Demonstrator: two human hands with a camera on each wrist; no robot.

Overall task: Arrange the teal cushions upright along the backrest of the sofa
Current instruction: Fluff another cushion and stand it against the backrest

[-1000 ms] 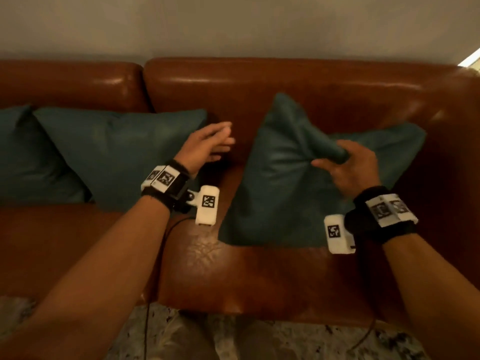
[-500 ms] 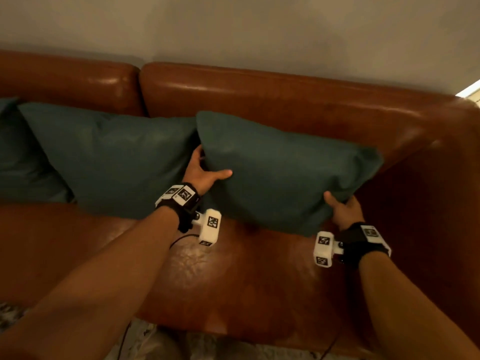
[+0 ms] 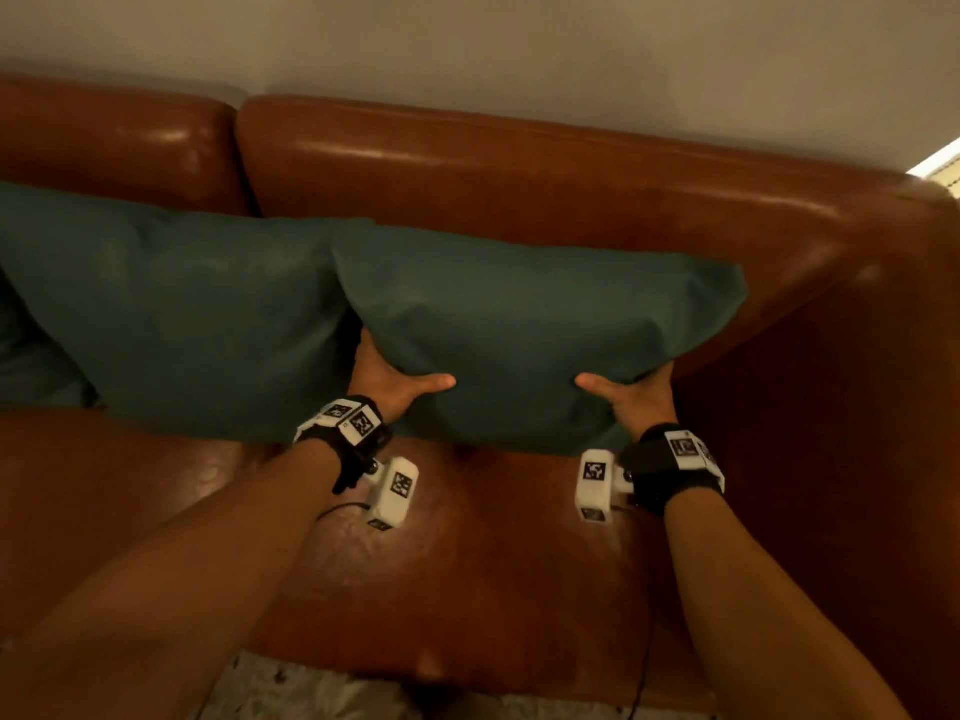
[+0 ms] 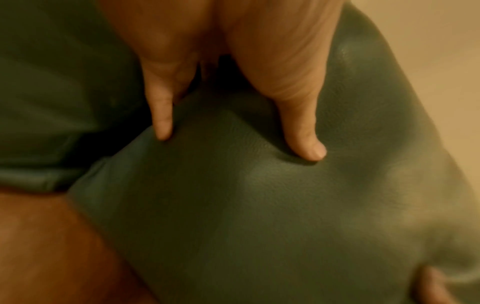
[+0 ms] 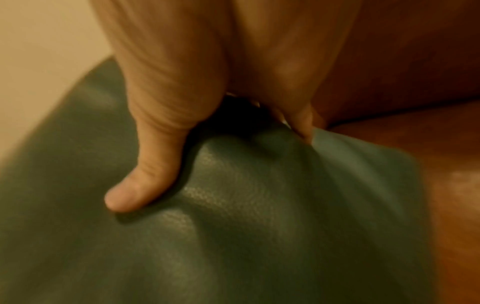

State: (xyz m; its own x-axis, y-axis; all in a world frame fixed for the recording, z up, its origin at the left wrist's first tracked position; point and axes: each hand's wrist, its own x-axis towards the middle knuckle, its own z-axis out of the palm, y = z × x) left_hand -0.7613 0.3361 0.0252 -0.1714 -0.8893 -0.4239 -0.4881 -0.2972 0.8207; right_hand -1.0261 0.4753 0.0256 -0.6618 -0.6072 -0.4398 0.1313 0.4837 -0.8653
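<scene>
Third cushion (image 3: 31, 356) cut off at left; fingers behind cushion hidden.

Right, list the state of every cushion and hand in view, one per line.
Right-hand teal leather cushion: gripped at both lower corners, leaning on brown leather sofa backrest.
Middle teal cushion: propped upright, untouched.
Far-left teal cushion: mostly hidden.
Left hand: grips cushion.
Right hand: grips cushion.

Both bare forearms were extended forward, each wrist fitted with a black strap and white tagged blocks. The left hand (image 3: 390, 383) was clamped on the left lower edge of the teal leather cushion (image 3: 524, 324), thumb laid across its front. The right hand (image 3: 631, 396) was clamped on the right lower edge, thumb likewise pressed into the front face.
</scene>
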